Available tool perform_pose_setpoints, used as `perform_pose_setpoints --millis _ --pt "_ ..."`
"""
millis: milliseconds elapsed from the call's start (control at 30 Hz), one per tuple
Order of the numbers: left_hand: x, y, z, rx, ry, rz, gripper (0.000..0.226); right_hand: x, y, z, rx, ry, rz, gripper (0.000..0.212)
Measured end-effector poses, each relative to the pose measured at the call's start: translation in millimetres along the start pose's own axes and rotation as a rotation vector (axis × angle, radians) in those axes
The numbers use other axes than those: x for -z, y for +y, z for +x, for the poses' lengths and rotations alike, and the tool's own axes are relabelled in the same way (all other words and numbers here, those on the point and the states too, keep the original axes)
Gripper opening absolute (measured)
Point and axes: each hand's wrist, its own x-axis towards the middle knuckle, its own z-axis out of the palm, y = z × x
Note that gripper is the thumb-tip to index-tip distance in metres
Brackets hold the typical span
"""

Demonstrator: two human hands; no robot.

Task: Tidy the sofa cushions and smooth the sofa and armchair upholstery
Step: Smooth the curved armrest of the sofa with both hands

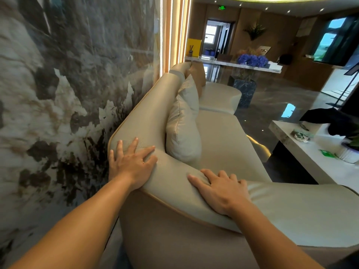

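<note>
A long beige leather sofa (229, 140) runs away from me along the marbled wall. My left hand (132, 164) lies flat, fingers spread, on the rounded corner where backrest and armrest meet. My right hand (221, 191) presses palm down on top of the near armrest, fingers together. A pale cushion (181, 131) leans upright against the backrest close to my hands. A second pale cushion (191, 94) stands behind it, and a tan cushion (199, 74) sits farther along. Both hands hold nothing.
A white coffee table (314, 152) with a potted plant (349, 150), papers and a dark cloth stands to the right of the sofa. Glossy dark floor lies between them. A marble counter with blue flowers (252, 60) is at the far end. The wall is close on the left.
</note>
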Motion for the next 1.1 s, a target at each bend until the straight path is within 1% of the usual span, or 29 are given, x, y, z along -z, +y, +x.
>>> perform_pose_setpoints --millis 200,367,633,767,967,1100 --pt "-3.8 -2.9 4.2 0.014 0.062 -0.013 0.059 -3.8 -1.9 5.9 0.009 0.056 -0.004 0.087" --pt "-5.0 -6.8 19.8 -0.009 0.064 -0.004 0.057 -3.9 -7.7 24.5 0.003 0.089 -0.011 0.084" --pt "-9.1 -13.0 76.0 -0.013 0.046 0.024 0.057 -2.5 -24.1 77.1 -0.007 0.087 0.000 0.083" --pt "-13.0 -10.4 98.6 0.003 0.047 0.025 0.053 0.4 -28.1 99.7 -0.020 0.073 0.008 0.082" --pt "-14.4 -4.1 114.0 0.017 0.054 0.003 0.050 3.2 -27.1 119.0 -0.045 0.061 0.018 0.083" --pt "-14.2 11.7 108.0 0.045 0.060 0.021 0.048 9.3 -30.5 114.8 -0.053 0.073 0.011 0.080"
